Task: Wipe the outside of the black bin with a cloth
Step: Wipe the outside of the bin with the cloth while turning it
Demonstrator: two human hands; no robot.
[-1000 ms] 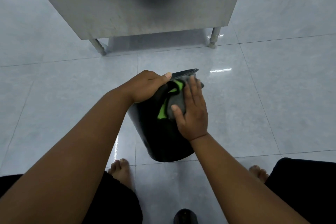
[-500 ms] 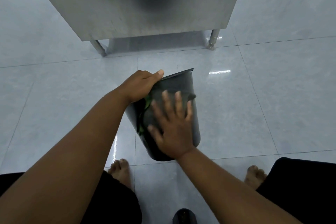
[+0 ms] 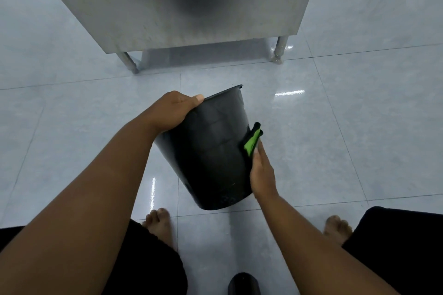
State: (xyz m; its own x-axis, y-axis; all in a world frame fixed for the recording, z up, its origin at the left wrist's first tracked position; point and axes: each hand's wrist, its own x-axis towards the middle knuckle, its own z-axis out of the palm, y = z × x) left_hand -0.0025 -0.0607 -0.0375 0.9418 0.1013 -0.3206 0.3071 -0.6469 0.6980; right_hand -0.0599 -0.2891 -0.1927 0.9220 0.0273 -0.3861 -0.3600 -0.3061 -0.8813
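The black bin (image 3: 211,151) stands tilted on the tiled floor (image 3: 335,127), its rim leaning away from the person and its base near their bare feet, in front of a steel desk (image 3: 191,2). The left hand (image 3: 172,112) curls round the rim on the near left. The right hand (image 3: 262,172), fingers straight, presses a green-and-black cloth (image 3: 253,141) flat against the bin's right outer wall.

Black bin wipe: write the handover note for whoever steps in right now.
Left hand: grips the black bin at its rim, holding it tilted, mouth away from the person.
Right hand: flat, pressing the green cloth on the bin's right side wall.
Done: wiping is under way; which parts are already clean cannot be told.
To do: the rest of the outside, turning the bin as needed.
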